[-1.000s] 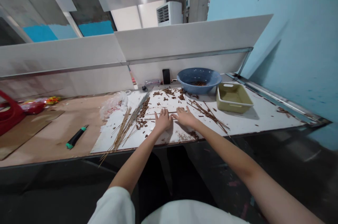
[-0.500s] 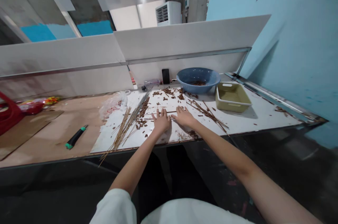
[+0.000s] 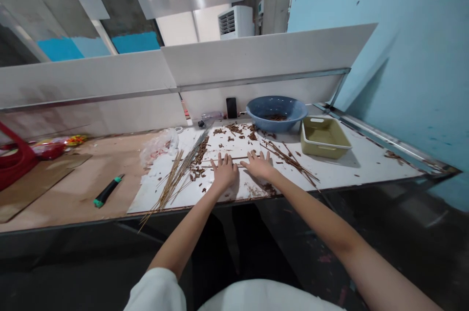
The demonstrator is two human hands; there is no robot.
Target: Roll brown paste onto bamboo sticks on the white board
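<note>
My left hand (image 3: 224, 170) and my right hand (image 3: 260, 165) lie flat side by side on a white board (image 3: 227, 188) near the bench's front edge, fingers stretched out and spread. A thin stick (image 3: 234, 158) lies crosswise just under my fingertips. Left of my hands is a fanned bundle of thin pale sticks (image 3: 174, 179). To the right lies a heap of dark brown coated sticks (image 3: 289, 158). Brown crumbs (image 3: 200, 154) are scattered over the board.
A blue bowl (image 3: 275, 110) with brown bits and an olive tray (image 3: 324, 136) stand at the back right. A black phone (image 3: 231, 107) leans on the white partition. A crumpled plastic bag (image 3: 158, 144), a green-tipped knife (image 3: 107, 191) and a red object (image 3: 14, 159) lie left.
Both hands have slid a little toward me on the board, staying flat. The view has shifted slightly.
</note>
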